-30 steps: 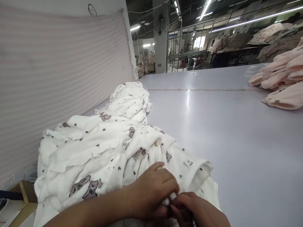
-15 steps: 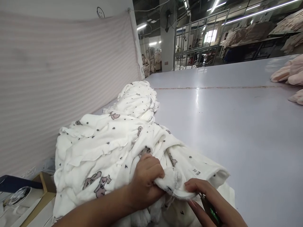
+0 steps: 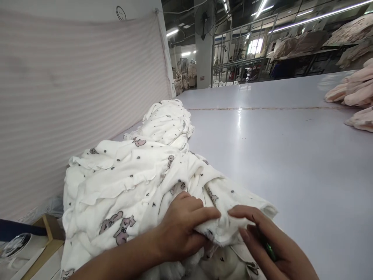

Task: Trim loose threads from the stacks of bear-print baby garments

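Observation:
A heap of white fleece garments [image 3: 131, 182] printed with small bears and dots lies on the grey table [image 3: 291, 155] along the left side. My left hand [image 3: 183, 229] is closed, pinching a fold of the top white garment near its edge. My right hand [image 3: 271, 245] rests just right of it, fingertips touching the same fold, while its fingers curl round a small dark tool with a green part [image 3: 266, 245].
A pink striped cloth [image 3: 72, 89] hangs as a wall on the left. Folded pink garments [image 3: 352, 97] are stacked at the table's far right. A wooden box edge [image 3: 46, 237] and a round glass object [image 3: 14, 245] sit at the lower left.
My left hand went from pressing on the garment to pinching up a fold. My right hand slid up so its fingers meet that fold. The view shifted slightly.

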The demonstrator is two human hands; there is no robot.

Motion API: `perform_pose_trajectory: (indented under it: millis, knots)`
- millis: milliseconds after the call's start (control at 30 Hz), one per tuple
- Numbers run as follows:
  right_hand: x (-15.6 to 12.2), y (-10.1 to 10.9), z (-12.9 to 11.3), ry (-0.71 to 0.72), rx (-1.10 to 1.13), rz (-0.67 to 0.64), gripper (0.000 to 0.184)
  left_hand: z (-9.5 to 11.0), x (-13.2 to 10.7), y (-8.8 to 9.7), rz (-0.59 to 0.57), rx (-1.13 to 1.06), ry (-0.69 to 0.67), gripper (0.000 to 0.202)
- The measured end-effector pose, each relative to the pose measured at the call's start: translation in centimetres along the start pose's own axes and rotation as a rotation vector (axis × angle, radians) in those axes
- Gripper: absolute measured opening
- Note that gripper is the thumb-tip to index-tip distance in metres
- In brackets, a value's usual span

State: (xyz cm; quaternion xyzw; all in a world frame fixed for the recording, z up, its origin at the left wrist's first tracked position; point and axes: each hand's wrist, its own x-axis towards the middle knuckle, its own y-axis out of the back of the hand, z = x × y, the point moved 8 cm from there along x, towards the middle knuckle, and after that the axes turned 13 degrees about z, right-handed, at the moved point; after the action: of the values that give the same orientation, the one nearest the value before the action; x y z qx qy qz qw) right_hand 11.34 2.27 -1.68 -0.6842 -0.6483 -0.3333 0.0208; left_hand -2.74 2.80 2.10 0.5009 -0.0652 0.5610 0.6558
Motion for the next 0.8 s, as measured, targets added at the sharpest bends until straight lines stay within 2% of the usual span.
perform_pose_trajectory:
  millis: [33,100,167,233,267,300,367,400,433,467,500,533,600,633,700,733,767,800]
  knots:
    - [0.3,0.4,0.5,0.061,-0.079,-0.009,0.024,0.1,0.1,0.3,-0.042,-0.054,0.001,0.024]
    - [0.8,0.3,2.2,0.137,-0.241,-0.123,0.028,-0.6,0.3,2.1,-0.069,-0.276,0.082,0.018]
    - [0.8,-0.1,3.9,0.158,-0.342,-0.223,0.021,-2.6,0.6,5.3,0.002,-0.553,0.250,0.026]
    - [0.6,-0.1,4.8,0.182,-0.354,-0.212,0.013,-4.4,0.5,8.6,0.042,-0.704,0.370,0.035]
    - [0.4,0.0,4.8,0.206,-0.337,-0.174,0.011,-4.8,0.4,9.3,-0.035,-0.705,0.401,0.038]
    - [0.0,0.1,4.7,0.232,-0.319,-0.127,0.011,-4.7,0.0,9.4,-0.179,-0.646,0.423,0.040]
    - [-0.7,0.4,4.4,0.276,-0.276,-0.019,0.011,-4.1,-1.6,8.1,-0.546,-0.412,0.461,0.038]
    - [-1.1,0.6,4.2,0.292,-0.252,0.029,0.012,-3.9,-2.4,7.2,-0.684,-0.267,0.493,0.035]
    - [-1.5,0.6,4.0,0.306,-0.226,0.066,0.013,-3.7,-2.7,6.4,-0.749,-0.123,0.529,0.031]
    - [-1.8,0.6,3.7,0.317,-0.203,0.093,0.015,-3.4,-2.6,5.7,-0.743,0.005,0.559,0.025]
    - [-2.1,0.6,3.3,0.328,-0.184,0.112,0.017,-3.0,-2.1,4.9,-0.689,0.106,0.571,0.019]
    - [-2.2,0.4,2.8,0.336,-0.168,0.126,0.019,-2.4,-1.4,4.1,-0.609,0.170,0.550,0.025]
    - [-2.4,-0.1,1.6,0.343,-0.136,0.137,0.022,-0.6,0.3,2.0,-0.462,0.205,0.387,0.051]
    - [-2.4,-0.4,0.9,0.343,-0.115,0.136,0.023,0.5,0.8,0.8,-0.422,0.163,0.275,0.052]
    - [-2.5,-0.9,-0.7,0.350,-0.060,0.122,0.024,1.6,1.0,-1.2,-0.417,0.000,0.119,0.029]
    - [-2.5,-1.0,-1.2,0.342,-0.028,0.113,0.025,1.4,0.8,-1.7,-0.431,-0.087,0.114,0.014]
    - [-2.5,-0.9,-1.5,0.316,-0.002,0.113,0.025,0.6,0.5,-1.9,-0.441,-0.161,0.162,0.008]
    - [-2.5,-0.6,-1.3,0.267,0.010,0.125,0.023,-0.6,0.3,-1.5,-0.436,-0.211,0.243,0.014]
